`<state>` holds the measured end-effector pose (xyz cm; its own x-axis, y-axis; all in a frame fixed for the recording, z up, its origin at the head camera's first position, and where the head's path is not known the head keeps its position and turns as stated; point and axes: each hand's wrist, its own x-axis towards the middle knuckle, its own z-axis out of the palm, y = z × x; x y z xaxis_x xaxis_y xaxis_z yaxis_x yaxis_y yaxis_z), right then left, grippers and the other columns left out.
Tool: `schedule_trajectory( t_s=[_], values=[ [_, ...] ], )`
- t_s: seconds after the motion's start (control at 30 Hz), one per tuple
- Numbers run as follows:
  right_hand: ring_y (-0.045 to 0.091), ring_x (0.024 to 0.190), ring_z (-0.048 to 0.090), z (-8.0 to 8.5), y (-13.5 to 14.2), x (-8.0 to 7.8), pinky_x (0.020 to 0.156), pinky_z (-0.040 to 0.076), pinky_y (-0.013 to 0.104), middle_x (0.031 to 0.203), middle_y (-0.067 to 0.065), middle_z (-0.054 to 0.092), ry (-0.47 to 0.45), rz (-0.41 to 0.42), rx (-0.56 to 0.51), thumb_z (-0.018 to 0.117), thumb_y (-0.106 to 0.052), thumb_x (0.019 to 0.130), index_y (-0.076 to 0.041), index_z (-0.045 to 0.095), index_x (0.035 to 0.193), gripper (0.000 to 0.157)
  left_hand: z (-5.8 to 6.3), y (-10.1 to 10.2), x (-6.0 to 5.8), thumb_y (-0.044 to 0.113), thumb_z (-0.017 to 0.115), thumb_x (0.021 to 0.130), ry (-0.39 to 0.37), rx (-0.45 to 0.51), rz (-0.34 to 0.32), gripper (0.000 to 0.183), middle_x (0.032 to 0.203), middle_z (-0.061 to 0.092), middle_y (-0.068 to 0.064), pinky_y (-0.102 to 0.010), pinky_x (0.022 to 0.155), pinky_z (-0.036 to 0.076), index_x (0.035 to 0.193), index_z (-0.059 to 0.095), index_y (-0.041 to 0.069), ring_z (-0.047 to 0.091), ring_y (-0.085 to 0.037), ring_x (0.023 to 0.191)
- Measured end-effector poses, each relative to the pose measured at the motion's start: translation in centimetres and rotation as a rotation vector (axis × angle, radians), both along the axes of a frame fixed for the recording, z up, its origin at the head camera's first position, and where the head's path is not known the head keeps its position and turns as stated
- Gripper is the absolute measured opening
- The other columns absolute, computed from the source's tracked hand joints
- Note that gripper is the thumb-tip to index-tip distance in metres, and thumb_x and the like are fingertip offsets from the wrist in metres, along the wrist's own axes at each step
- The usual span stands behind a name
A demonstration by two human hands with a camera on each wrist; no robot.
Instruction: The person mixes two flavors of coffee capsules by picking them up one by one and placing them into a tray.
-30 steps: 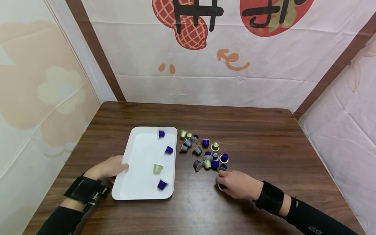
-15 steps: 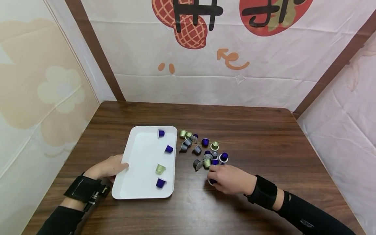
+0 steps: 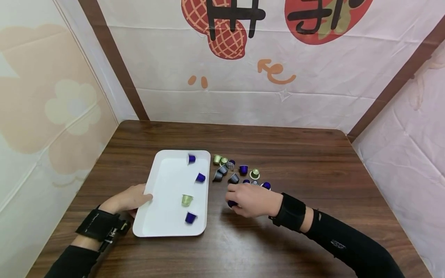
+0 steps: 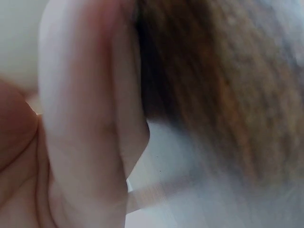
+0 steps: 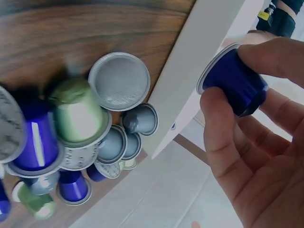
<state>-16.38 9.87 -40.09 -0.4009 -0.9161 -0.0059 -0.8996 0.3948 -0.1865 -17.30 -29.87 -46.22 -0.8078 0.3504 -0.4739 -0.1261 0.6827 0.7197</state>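
Head view: the left hand point(image 3: 130, 197) holds the left edge of the white tray point(image 3: 163, 226) with its thumb over the rim, its other fingers largely hidden, while three blue capsules point(image 3: 200, 177) and one light green capsule point(image 3: 186, 200) lie on the tray. The right hand point(image 3: 255, 199) pinches a dark blue coffee capsule point(image 5: 232, 78) between thumb and fingers, right of the tray and near the loose grey capsules point(image 3: 233, 178) on the wooden table point(image 3: 295, 154).

The table point(image 3: 299, 154) is brown with streaked wood grain, the tray point(image 3: 160, 208) white, the pod point(image 3: 190, 217) nearest its bottom right corner blue.
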Motion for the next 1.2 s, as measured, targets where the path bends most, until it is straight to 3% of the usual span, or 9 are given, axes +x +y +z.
schedule_trajectory(
  t_s=[0.5, 0.8, 1.03, 1.2],
  values=[
    [0.006, 0.077, 0.049, 0.8, -5.2, -3.4, 0.067, 0.042, 0.015, 0.103, 0.002, 0.055, -0.104, -0.031, -0.018, 0.061, -0.015, 0.09, -0.011, 0.062, 0.111, 0.021, 0.3, 0.0, 0.6, 0.012, 0.042, 0.096, 0.003, -0.01, 0.042, 0.043, 0.074, 0.062, -0.011, -0.04, 0.044, 0.052, 0.135, 0.038, -0.008, 0.063, -0.026, 0.059],
    [0.006, 0.085, 0.052, 0.2, -8.1, -3.8, 0.077, 0.044, 0.018, 0.098, -0.002, 0.058, -0.116, -0.027, 0.009, 0.063, -0.021, 0.091, -0.013, 0.062, 0.105, 0.017, 0.3, -0.1, 0.7, 0.012, 0.044, 0.096, 0.006, -0.016, 0.05, 0.043, 0.075, 0.062, -0.011, -0.04, 0.044, 0.052, 0.134, 0.039, -0.008, 0.063, -0.025, 0.059],
    [0.006, 0.081, 0.05, -0.8, -9.9, -3.8, 0.073, 0.041, 0.017, 0.09, -0.007, 0.059, -0.135, -0.028, 0.024, 0.063, -0.022, 0.09, -0.013, 0.062, 0.1, 0.013, 0.2, -0.1, 0.5, 0.012, 0.043, 0.096, 0.01, -0.023, 0.046, 0.044, 0.074, 0.061, -0.01, -0.04, 0.044, 0.052, 0.134, 0.038, -0.008, 0.063, -0.025, 0.058],
    [0.006, 0.083, 0.05, -1.3, -10.3, -3.9, 0.074, 0.042, 0.017, 0.094, -0.006, 0.058, -0.149, -0.031, 0.051, 0.062, -0.021, 0.091, -0.013, 0.062, 0.101, 0.013, 0.2, 0.0, 0.4, 0.012, 0.043, 0.096, 0.015, -0.02, 0.04, 0.044, 0.073, 0.061, -0.01, -0.04, 0.043, 0.051, 0.134, 0.038, -0.008, 0.063, -0.026, 0.057]
  ],
)
